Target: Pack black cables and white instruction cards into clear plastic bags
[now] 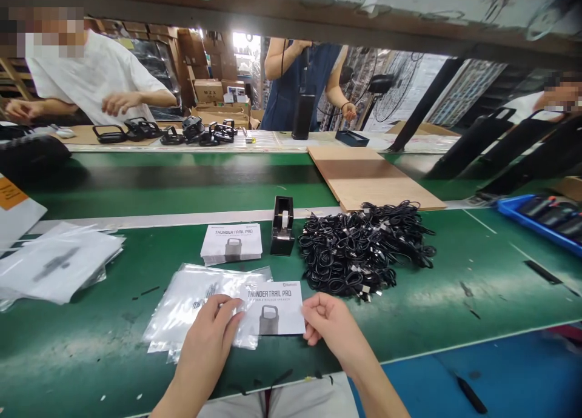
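Observation:
My right hand (331, 328) pinches the right edge of a white printed booklet (284, 309) marked THUNDER TRAIL PRO, with a speaker pictured on it. At the booklet's left end, my left hand (211, 327) has its thumb and fingers closed on a clear plastic bag (244, 339). Film seems to cover the booklet's left part, though how far it reaches inside is unclear. Beneath my left hand lies a pile of clear bags (175, 303). Just behind is a stack of matching booklets (231, 242).
A black tape dispenser (282, 227) stands beside a heap of coiled black cables (359, 248). More bags (68, 260) lie at left. Behind are a wooden board (373, 175), black handles (200, 130) and people working. A blue tray (536, 224) sits at right.

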Available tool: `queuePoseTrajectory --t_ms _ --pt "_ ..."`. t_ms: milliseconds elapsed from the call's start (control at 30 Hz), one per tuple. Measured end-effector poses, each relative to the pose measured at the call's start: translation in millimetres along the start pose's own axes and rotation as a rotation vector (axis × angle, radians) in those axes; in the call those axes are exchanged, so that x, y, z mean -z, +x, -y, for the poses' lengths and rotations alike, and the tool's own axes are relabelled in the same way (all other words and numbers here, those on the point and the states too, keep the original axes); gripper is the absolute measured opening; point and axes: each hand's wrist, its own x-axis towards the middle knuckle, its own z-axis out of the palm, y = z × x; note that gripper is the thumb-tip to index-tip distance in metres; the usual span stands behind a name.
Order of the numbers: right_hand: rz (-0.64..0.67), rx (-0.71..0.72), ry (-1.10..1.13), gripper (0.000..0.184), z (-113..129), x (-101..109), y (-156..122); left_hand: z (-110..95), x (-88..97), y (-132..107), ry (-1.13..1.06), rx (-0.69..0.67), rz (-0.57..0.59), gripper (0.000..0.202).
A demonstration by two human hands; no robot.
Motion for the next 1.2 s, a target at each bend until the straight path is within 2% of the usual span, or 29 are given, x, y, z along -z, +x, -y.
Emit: queuePoseTrajectory --t_ms 133,267,333,400,567,700,800,867,933,1000,1100,1133,1200 --pt "0.092 -0.026 -0.024 0.023 0.0 -8.3 -0.3 -1.6 2.3 -1.1 -0.048 0.027 0.023 0.017" --pt "0.083 -0.009 -0.030 0.022 2.7 -14.9 -0.8 -3.5 3.3 -2.3 -0.049 0.017 0.057 0.023" --pt "0.082 -0.010 -0.031 0.022 4.2 -16.2 -1.1 -5.7 2.7 -2.3 -0.027 0.008 0.071 0.019" --pt "0.086 -0.013 -0.030 0.022 4.9 -17.0 -1.0 -9.5 2.3 -2.0 0.037 0.001 0.085 0.016" --pt "0.091 -0.010 -0.010 0.023 3.0 -18.7 0.6 -20.6 4.6 0.7 0.266 0.039 0.165 0.024" --pt "0.089 -0.001 0.039 0.024 5.2 -23.2 1.9 -25.6 9.4 5.3 0.073 0.076 0.241 0.024" --pt "0.109 0.000 0.036 0.021 8.4 -36.3 4.8 -30.7 13.9 7.9 -0.152 0.083 0.214 0.022" --pt "0.109 0.074 -0.081 0.013 9.8 -49.8 7.8 -34.8 16.8 9.1 -0.270 0.084 0.199 0.023" --pt "0.062 0.224 -0.306 0.006 11.5 -62.6 10.6 -37.4 18.7 10.3 -0.362 0.079 0.199 0.023" --pt "0.031 0.380 -0.550 0.010 16.8 -68.0 12.0 -36.9 19.3 11.6 -0.415 0.081 0.193 0.023" --pt "-0.023 0.505 -0.763 0.014 36.9 -50.6 13.4 -30.5 17.8 12.7 -0.430 0.121 0.193 0.022" --pt "-0.095 0.529 -0.805 0.017 46.7 -38.2 15.1 -27.8 16.8 12.8 -0.427 0.137 0.196 0.022" --pt "-0.410 0.558 -0.944 0.022 68.1 -8.5 23.1 -23.3 14.2 12.4 -0.420 0.150 0.204 0.021"
